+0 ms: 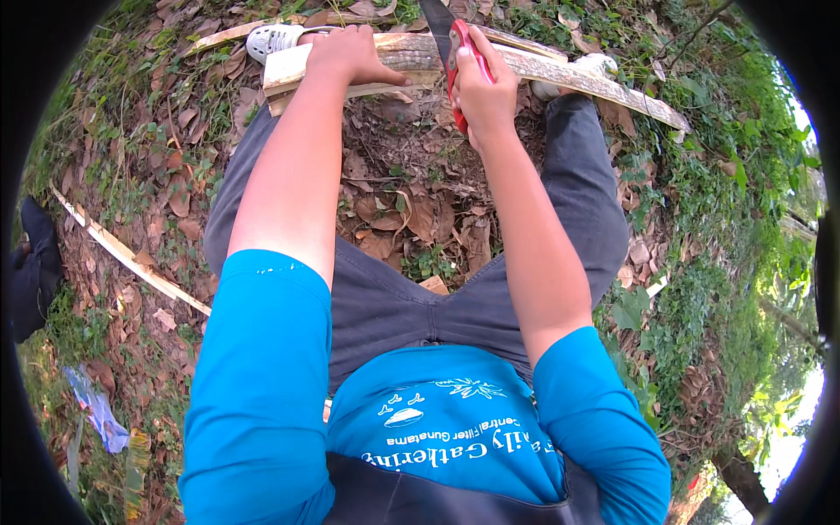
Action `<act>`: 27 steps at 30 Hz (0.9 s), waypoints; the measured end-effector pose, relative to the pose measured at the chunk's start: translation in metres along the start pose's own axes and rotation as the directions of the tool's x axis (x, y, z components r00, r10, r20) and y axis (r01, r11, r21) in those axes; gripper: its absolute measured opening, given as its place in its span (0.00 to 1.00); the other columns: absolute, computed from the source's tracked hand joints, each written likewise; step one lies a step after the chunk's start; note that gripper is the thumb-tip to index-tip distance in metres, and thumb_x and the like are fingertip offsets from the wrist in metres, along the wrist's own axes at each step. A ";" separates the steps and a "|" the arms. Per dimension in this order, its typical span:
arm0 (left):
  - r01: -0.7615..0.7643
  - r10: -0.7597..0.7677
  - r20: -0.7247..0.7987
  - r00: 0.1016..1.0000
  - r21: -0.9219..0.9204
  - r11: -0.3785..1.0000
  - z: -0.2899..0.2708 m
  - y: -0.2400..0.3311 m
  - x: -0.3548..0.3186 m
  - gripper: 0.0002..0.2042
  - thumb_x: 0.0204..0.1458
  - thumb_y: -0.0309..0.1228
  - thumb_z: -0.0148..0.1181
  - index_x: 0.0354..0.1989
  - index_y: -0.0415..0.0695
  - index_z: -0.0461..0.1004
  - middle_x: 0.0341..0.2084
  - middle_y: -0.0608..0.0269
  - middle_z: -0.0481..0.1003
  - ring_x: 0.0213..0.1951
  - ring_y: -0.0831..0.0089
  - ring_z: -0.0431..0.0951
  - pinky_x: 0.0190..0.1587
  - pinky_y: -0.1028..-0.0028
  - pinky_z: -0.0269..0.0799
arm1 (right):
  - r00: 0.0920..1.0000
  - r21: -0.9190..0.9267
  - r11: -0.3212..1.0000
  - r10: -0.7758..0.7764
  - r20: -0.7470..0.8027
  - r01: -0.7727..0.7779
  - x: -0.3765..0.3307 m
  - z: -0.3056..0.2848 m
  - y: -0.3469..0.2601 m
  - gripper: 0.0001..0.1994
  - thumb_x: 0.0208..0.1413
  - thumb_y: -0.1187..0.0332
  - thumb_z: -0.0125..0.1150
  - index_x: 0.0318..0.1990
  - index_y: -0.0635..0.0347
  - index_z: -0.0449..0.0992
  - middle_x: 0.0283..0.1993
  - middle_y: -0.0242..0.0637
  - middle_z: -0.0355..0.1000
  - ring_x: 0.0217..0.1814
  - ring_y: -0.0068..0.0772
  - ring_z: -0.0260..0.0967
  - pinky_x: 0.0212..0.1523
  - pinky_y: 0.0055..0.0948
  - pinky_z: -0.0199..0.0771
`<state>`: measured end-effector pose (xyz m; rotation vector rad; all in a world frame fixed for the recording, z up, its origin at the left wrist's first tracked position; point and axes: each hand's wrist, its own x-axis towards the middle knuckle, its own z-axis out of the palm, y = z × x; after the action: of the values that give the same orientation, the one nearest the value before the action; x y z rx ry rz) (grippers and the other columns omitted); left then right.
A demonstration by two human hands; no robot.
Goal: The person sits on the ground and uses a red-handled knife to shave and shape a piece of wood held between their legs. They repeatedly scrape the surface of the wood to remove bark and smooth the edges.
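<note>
A pale split length of wood [409,58] with rough bark lies crosswise at the far side, between my two shoes. Over its left part my left hand [348,54] is closed, thumb along the near side. My right hand [486,92] grips the red handle of a handsaw [455,63]. The saw's dark blade points away from me and lies across the wood, right of my left hand. The blade's tip runs out of the top of the head view, and how deep its teeth sit in the wood cannot be seen.
More pale strips lie behind the wood, and a long thin strip [131,258] rests on the leafy ground at left. A white shoe [273,40] touches the wood's left end. Another person's dark shoe [38,236] is at the left edge, above a crumpled blue wrapper [96,409].
</note>
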<state>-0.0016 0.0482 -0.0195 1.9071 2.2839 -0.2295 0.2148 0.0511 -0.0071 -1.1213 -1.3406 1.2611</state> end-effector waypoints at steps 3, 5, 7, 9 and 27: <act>0.013 -0.013 0.011 1.000 0.013 1.000 -0.001 -0.003 0.000 0.61 0.32 0.80 0.66 0.68 0.40 0.71 0.65 0.51 0.76 0.67 0.54 0.75 0.66 0.39 0.68 | 0.987 0.018 0.989 0.145 0.071 -0.147 -0.095 -0.049 -0.055 0.23 0.70 0.70 0.59 0.71 0.62 0.72 0.46 0.34 0.79 0.34 0.16 0.69 0.34 0.20 0.70; 0.008 -0.008 0.003 1.000 0.025 1.000 0.005 -0.009 0.001 0.61 0.32 0.80 0.66 0.68 0.40 0.71 0.64 0.51 0.76 0.67 0.53 0.75 0.65 0.37 0.68 | 0.971 0.044 0.974 0.218 0.098 -0.223 -0.155 -0.083 -0.089 0.24 0.72 0.69 0.58 0.74 0.61 0.70 0.42 0.29 0.77 0.25 0.11 0.62 0.25 0.17 0.63; -0.005 0.006 -0.023 1.000 0.039 0.999 0.002 -0.001 0.002 0.61 0.32 0.81 0.66 0.67 0.40 0.72 0.64 0.51 0.76 0.66 0.53 0.76 0.64 0.36 0.69 | 0.963 0.075 0.963 0.251 0.100 -0.259 -0.190 -0.107 -0.117 0.25 0.73 0.68 0.57 0.75 0.64 0.67 0.40 0.29 0.76 0.24 0.10 0.59 0.24 0.17 0.60; -0.004 0.005 -0.023 1.000 0.042 0.999 0.000 0.002 0.000 0.61 0.32 0.80 0.66 0.67 0.40 0.72 0.64 0.51 0.76 0.66 0.54 0.76 0.65 0.40 0.69 | 0.962 0.113 0.958 0.254 0.103 -0.265 -0.204 -0.115 -0.128 0.26 0.74 0.68 0.56 0.75 0.65 0.65 0.38 0.29 0.76 0.23 0.09 0.57 0.23 0.17 0.59; 0.013 -0.013 0.008 1.000 -0.007 1.000 -0.002 0.003 -0.003 0.60 0.31 0.77 0.71 0.68 0.40 0.72 0.65 0.50 0.75 0.67 0.53 0.75 0.69 0.49 0.67 | 0.993 0.008 0.998 0.065 0.103 -0.066 0.051 0.013 0.001 0.20 0.71 0.70 0.59 0.67 0.66 0.74 0.28 0.23 0.73 0.22 0.13 0.61 0.23 0.20 0.62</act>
<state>0.0018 0.0468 -0.0170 1.8856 2.2898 -0.2299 0.1953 0.1003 -0.0059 -1.1134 -1.3796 1.3888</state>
